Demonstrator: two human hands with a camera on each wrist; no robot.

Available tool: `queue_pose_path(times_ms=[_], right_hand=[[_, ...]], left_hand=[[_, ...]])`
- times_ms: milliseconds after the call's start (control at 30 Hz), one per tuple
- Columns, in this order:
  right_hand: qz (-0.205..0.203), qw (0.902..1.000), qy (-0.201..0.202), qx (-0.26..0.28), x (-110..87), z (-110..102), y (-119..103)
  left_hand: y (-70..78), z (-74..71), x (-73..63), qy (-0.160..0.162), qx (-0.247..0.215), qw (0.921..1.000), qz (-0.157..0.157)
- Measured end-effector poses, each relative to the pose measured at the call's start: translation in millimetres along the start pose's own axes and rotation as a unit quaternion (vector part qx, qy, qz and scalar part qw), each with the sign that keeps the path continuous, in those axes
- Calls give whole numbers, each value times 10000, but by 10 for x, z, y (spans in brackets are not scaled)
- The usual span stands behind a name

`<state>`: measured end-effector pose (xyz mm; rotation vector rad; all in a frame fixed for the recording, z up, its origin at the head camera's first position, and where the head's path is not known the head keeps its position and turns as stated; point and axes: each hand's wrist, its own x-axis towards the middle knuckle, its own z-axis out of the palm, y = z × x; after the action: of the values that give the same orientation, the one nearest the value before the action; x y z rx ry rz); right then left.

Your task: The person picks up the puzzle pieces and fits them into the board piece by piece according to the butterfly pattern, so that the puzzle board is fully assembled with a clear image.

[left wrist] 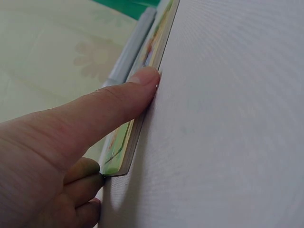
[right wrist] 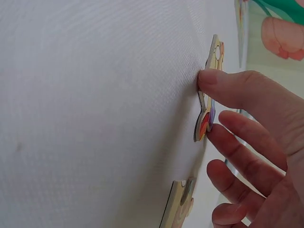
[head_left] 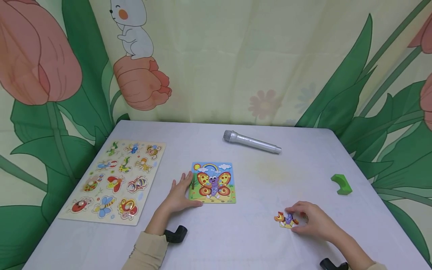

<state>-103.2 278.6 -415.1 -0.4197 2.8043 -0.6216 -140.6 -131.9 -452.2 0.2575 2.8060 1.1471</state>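
Note:
A butterfly puzzle board (head_left: 213, 183) lies flat on the table. My left hand (head_left: 179, 197) spans its near left corner, with the straight thumb along the near edge and the fingers at the left edge. In the left wrist view the thumb (left wrist: 114, 102) presses against the board's thick edge (left wrist: 133, 147). Off to the right, my right hand (head_left: 314, 221) pinches a small jigsaw piece (head_left: 286, 219) in purple, orange and yellow. Seen from the right wrist, that piece (right wrist: 203, 126) stands out thin beside the thumb, low over the tabletop.
Under the right hand lies another thin wooden piece (right wrist: 175, 204). An insect peg puzzle (head_left: 111, 183) covers the table's left side. Behind the board rests a silver microphone (head_left: 253, 141), and a green arch-shaped block (head_left: 342, 184) sits at the far right.

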Motion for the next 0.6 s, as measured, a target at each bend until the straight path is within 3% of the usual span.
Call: queue_pose_path(times_ms=[367, 600], right_hand=[[-375, 9991, 157, -110, 49, 24, 24], [-350, 9990, 277, -71, 77, 30, -53]], left_hand=[[-29, 31, 22, 15, 41, 10000, -8], [-32, 26, 15, 33, 28, 10000, 8]])
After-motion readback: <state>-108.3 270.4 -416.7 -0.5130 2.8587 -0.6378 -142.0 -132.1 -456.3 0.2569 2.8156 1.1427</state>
